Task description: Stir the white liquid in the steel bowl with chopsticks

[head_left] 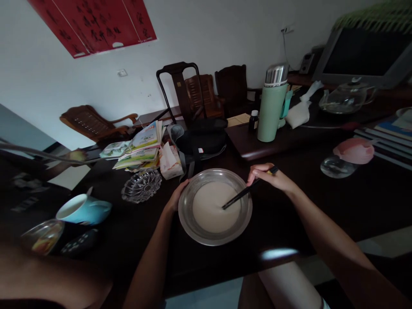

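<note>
A wide metal bowl (215,241) sits on the dark table, filled partway with a smooth off-white liquid (212,201). My left hand (177,196) holds the bowl at its left rim, its fingers partly hidden behind the side. Dark chopsticks (240,196) are gripped in my closed right hand (265,175), just over the bowl's right rim. Their tips dip into the liquid near the middle, slanting down to the left. Fingers of my right hand are close to the rim; whether they touch it I cannot tell.
Left of the bowl are a glass dish (141,186), a tissue pack (170,159), books (144,143), a blue mug (84,209) and a remote (80,242). Behind stand a black bag (204,139) and a green thermos (273,107). Another person's arm (48,274) is at lower left.
</note>
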A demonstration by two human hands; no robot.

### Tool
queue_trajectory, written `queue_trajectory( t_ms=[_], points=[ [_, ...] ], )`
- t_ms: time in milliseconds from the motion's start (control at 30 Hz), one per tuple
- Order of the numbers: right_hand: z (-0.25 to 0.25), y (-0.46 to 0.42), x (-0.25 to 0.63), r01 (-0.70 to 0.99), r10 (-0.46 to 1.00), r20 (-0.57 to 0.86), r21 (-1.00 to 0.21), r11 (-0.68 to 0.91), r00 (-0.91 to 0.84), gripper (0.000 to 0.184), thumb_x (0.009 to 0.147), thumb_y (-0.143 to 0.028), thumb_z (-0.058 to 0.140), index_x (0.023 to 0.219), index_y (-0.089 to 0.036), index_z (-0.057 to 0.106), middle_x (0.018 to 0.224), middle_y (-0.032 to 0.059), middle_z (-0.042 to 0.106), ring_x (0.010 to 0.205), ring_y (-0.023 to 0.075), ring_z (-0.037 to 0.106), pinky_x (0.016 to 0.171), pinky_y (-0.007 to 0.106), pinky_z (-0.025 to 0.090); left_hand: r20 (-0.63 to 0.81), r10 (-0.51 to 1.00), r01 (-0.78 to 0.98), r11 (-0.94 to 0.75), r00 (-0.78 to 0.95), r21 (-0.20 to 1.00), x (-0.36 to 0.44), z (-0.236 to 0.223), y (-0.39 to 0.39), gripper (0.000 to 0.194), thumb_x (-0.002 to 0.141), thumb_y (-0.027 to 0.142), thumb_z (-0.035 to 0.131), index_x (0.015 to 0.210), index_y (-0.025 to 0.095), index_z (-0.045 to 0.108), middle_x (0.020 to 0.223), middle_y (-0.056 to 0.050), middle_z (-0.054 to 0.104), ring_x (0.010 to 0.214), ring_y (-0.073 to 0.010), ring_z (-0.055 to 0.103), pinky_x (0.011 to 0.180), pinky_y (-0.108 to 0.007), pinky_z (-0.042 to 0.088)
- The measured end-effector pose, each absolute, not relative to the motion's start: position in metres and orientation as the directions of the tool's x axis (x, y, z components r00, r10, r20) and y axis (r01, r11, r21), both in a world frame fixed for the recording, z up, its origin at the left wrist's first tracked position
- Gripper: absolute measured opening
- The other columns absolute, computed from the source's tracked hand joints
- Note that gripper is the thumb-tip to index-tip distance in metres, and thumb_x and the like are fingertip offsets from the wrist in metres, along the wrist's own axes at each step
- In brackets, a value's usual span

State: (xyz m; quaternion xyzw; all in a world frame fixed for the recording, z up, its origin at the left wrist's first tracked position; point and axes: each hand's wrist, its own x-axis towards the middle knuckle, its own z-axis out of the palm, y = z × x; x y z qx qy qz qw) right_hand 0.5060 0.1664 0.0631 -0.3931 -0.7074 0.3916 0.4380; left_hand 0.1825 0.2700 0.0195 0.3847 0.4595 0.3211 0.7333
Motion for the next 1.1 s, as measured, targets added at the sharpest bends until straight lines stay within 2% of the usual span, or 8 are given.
queue_trajectory(
  t_ms=[133, 300, 400, 533, 633, 833, 967, 1100],
  points=[
    [0.061, 0.168, 0.499, 0.221, 0.861, 0.305, -0.882, 0.417, -0.406, 0.032, 0.090, -0.037, 0.049, 0.082, -0.015, 0.071, 0.082, 0.0068, 0.070, 0.080, 0.0177, 0.065, 0.074, 0.027, 0.047, -0.405, 0.841, -0.135, 0.477, 0.359, 0.869, 0.183, 0.019, 0.270, 0.031, 0.087, 0.026, 0.047, 0.109, 0.013, 0.066, 0.081, -0.004, 0.071, 0.082, -0.0219, 0.065, 0.078, -0.029, 0.047],
    [0.063, 0.167, 0.504, 0.298, 0.895, 0.323, -0.861, 0.413, -0.307, 0.033, 0.090, -0.038, 0.048, 0.081, -0.015, 0.071, 0.082, 0.0064, 0.070, 0.080, 0.0178, 0.065, 0.074, 0.027, 0.047, -0.408, 0.838, -0.149, 0.484, 0.363, 0.862, 0.181, 0.014, 0.272, 0.030, 0.086, 0.026, 0.049, 0.106, 0.013, 0.067, 0.079, -0.004, 0.071, 0.072, -0.0193, 0.065, 0.071, -0.027, 0.046],
    [0.064, 0.166, 0.508, 0.248, 0.897, 0.317, -0.884, 0.397, -0.308, 0.038, 0.091, -0.039, 0.044, 0.078, -0.014, 0.070, 0.076, 0.0062, 0.070, 0.073, 0.0164, 0.065, 0.070, 0.026, 0.047, -0.424, 0.829, -0.146, 0.500, 0.364, 0.853, 0.181, 0.012, 0.273, 0.028, 0.086, 0.028, 0.050, 0.102, 0.014, 0.068, 0.076, -0.003, 0.070, 0.067, -0.0173, 0.063, 0.072, -0.026, 0.046],
    [0.061, 0.167, 0.502, 0.236, 0.870, 0.290, -0.884, 0.403, -0.398, 0.035, 0.091, -0.038, 0.046, 0.083, -0.015, 0.071, 0.080, 0.0063, 0.070, 0.077, 0.0170, 0.065, 0.072, 0.026, 0.047, -0.422, 0.832, -0.147, 0.497, 0.360, 0.855, 0.182, 0.014, 0.271, 0.028, 0.084, 0.029, 0.054, 0.101, 0.013, 0.069, 0.078, -0.004, 0.070, 0.070, -0.0180, 0.064, 0.077, -0.027, 0.045],
    [0.060, 0.169, 0.501, 0.287, 0.877, 0.301, -0.862, 0.418, -0.375, 0.032, 0.090, -0.038, 0.048, 0.085, -0.016, 0.071, 0.086, 0.0064, 0.070, 0.082, 0.0179, 0.065, 0.075, 0.027, 0.046, -0.398, 0.839, -0.168, 0.482, 0.372, 0.860, 0.184, 0.018, 0.269, 0.028, 0.082, 0.028, 0.056, 0.101, 0.013, 0.069, 0.079, -0.004, 0.071, 0.076, -0.0194, 0.065, 0.079, -0.027, 0.045],
    [0.061, 0.167, 0.506, 0.257, 0.896, 0.312, -0.881, 0.398, -0.317, 0.035, 0.092, -0.036, 0.044, 0.080, -0.015, 0.070, 0.076, 0.0052, 0.070, 0.074, 0.0163, 0.065, 0.071, 0.026, 0.047, -0.418, 0.847, -0.155, 0.485, 0.327, 0.861, 0.188, 0.028, 0.263, 0.028, 0.089, 0.021, 0.045, 0.098, 0.012, 0.070, 0.073, -0.003, 0.070, 0.062, -0.0149, 0.063, 0.073, -0.023, 0.046],
    [0.059, 0.169, 0.500, 0.277, 0.864, 0.309, -0.857, 0.434, -0.398, 0.032, 0.090, -0.037, 0.047, 0.085, -0.016, 0.071, 0.084, 0.0064, 0.070, 0.081, 0.0176, 0.065, 0.073, 0.028, 0.047, -0.451, 0.830, -0.165, 0.520, 0.327, 0.838, 0.190, 0.032, 0.261, 0.029, 0.090, 0.022, 0.044, 0.099, 0.012, 0.070, 0.074, -0.004, 0.070, 0.066, -0.0167, 0.064, 0.070, -0.024, 0.047],
    [0.060, 0.169, 0.504, 0.290, 0.893, 0.324, -0.863, 0.414, -0.312, 0.033, 0.090, -0.037, 0.047, 0.082, -0.016, 0.071, 0.082, 0.0058, 0.069, 0.079, 0.0172, 0.065, 0.074, 0.027, 0.047, -0.466, 0.817, -0.151, 0.536, 0.340, 0.830, 0.189, 0.029, 0.263, 0.030, 0.090, 0.025, 0.044, 0.098, 0.011, 0.069, 0.074, -0.005, 0.070, 0.068, -0.0184, 0.065, 0.068, -0.026, 0.047]
  ],
)
